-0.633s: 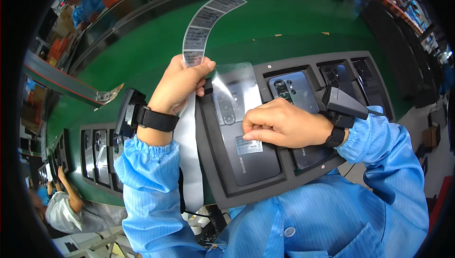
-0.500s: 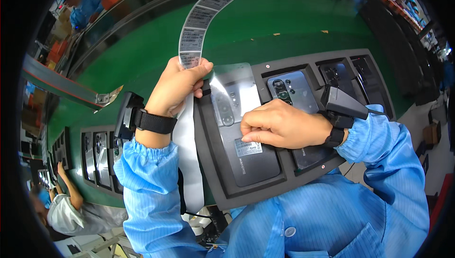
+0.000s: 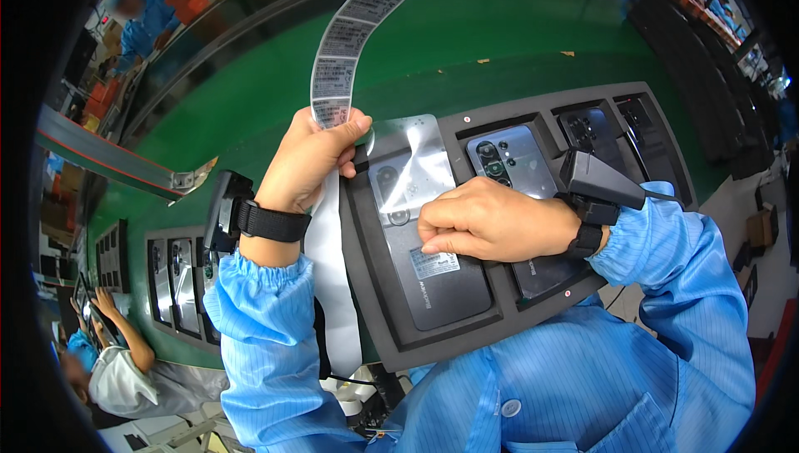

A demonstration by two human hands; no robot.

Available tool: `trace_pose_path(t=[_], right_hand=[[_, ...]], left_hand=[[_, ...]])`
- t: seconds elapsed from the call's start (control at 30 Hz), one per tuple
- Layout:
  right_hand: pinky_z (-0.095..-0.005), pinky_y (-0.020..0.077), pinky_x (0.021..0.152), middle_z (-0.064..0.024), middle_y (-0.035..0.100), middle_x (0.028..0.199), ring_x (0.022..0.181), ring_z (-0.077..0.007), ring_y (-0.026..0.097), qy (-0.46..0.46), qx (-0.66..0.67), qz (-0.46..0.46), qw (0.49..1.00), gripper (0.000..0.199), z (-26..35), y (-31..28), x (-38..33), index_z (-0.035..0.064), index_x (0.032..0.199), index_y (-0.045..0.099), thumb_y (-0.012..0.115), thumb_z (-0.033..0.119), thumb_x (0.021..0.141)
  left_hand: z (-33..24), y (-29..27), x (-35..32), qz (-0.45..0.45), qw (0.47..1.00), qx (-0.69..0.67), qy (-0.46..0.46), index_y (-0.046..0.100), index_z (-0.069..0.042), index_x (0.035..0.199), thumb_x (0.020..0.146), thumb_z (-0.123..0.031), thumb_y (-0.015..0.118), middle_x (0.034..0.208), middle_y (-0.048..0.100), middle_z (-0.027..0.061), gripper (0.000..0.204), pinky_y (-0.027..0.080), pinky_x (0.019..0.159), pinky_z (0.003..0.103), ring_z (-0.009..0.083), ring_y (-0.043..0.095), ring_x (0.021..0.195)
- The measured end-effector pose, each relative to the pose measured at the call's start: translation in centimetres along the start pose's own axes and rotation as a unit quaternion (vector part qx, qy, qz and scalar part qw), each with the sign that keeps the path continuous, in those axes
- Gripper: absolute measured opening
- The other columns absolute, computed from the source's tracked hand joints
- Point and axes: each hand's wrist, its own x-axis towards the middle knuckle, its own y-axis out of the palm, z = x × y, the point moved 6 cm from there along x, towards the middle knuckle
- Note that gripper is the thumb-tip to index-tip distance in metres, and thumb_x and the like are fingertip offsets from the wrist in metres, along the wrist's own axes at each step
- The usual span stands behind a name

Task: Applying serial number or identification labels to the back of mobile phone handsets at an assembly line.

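My left hand [image 3: 312, 158] is closed on a strip of printed labels [image 3: 337, 58], pinching it between thumb and fingers. The strip curves upward above the hand, and its white backing [image 3: 329, 287] hangs below. My right hand [image 3: 499, 220] has its fingers curled over a dark grey phone [image 3: 454, 303] in the leftmost compartment of a black foam tray [image 3: 433, 351]. A small label [image 3: 437, 263] lies on the phone's back, with my thumb at its upper edge. Clear film [image 3: 416, 141] covers the phone's upper part and sticks out past it. What the right fingertips hold, if anything, is hidden.
Several more phones lie in the tray, including a blue-grey one [image 3: 508, 158] beside my right hand. Another phone tray [image 3: 175, 332] is on the green table [image 3: 499, 37] at left. A metal rail [image 3: 116, 153] crosses there. Co-workers sit at far left.
Both my hands keep nearly the same place and grip. The film's glare has shifted slightly. At the left, a co-worker's hands and the thing they handle have moved.
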Motion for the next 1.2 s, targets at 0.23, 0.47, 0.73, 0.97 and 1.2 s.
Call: trace_pose_path(t=[0.23, 0.47, 0.73, 0.97, 1.2], right_hand=[[-0.0346, 0.0411, 0.052, -0.0091, 0.052, 0.061, 0.055, -0.0247, 0.054, 0.0, 0.0, 0.005, 1.0, 0.017, 0.1, 0.1, 0.0, 0.0017, 0.075, 0.052, 0.059, 0.015, 0.083], [-0.0346, 0.0413, 0.052, -0.0094, 0.053, 0.062, 0.056, -0.0253, 0.054, -0.004, -0.002, 0.005, 1.0, 0.018, 0.0, 0.0, 0.0, 0.0015, 0.075, 0.052, 0.058, 0.015, 0.084], [-0.0348, 0.0413, 0.052, -0.0098, 0.052, 0.062, 0.056, -0.0259, 0.054, -0.013, -0.011, 0.004, 1.0, 0.017, 0.2, 0.0, -0.1, 0.0016, 0.076, 0.051, 0.058, 0.015, 0.084], [-0.0386, 0.044, 0.054, -0.0104, 0.053, 0.064, 0.06, -0.0298, 0.056, -0.041, -0.107, -0.016, 0.993, 0.019, 0.7, 0.5, -0.6, 0.0041, 0.075, 0.048, 0.061, 0.017, 0.078], [-0.0308, 0.0366, 0.062, -0.0027, 0.046, 0.073, 0.072, -0.0181, 0.046, -0.143, -0.394, -0.018, 0.908, 0.043, 2.7, -0.1, 1.3, 0.0101, 0.078, 0.049, 0.07, 0.043, 0.061]], left_hand=[[0.0, -0.1, -0.1, 0.002, 1.0, -0.001, -0.001, 0.056, -0.004, 0.084, 0.082, -0.015, 0.063, 0.063, 0.046, -0.0033, 0.013, 0.037, 0.043, 0.018, 0.0038, 0.04, 0.05], [-0.2, 0.0, 0.0, -0.006, 1.0, -0.005, -0.002, 0.056, -0.003, 0.083, 0.082, -0.014, 0.063, 0.062, 0.046, -0.0033, 0.012, 0.038, 0.043, 0.018, 0.0039, 0.04, 0.05], [-0.2, 0.1, -0.1, -0.003, 1.0, -0.002, 0.009, 0.056, -0.004, 0.082, 0.083, -0.015, 0.062, 0.062, 0.045, -0.0035, 0.013, 0.039, 0.043, 0.018, 0.0036, 0.04, 0.05], [-0.1, -0.1, -0.2, -0.012, 1.0, -0.006, 0.01, 0.057, -0.003, 0.082, 0.083, -0.016, 0.062, 0.062, 0.046, -0.0032, 0.014, 0.04, 0.043, 0.018, 0.0034, 0.041, 0.049], [-0.2, -0.1, 0.1, -0.01, 1.0, -0.015, 0.016, 0.056, -0.004, 0.082, 0.082, -0.016, 0.062, 0.062, 0.047, -0.0033, 0.013, 0.04, 0.044, 0.018, 0.0034, 0.041, 0.049]])
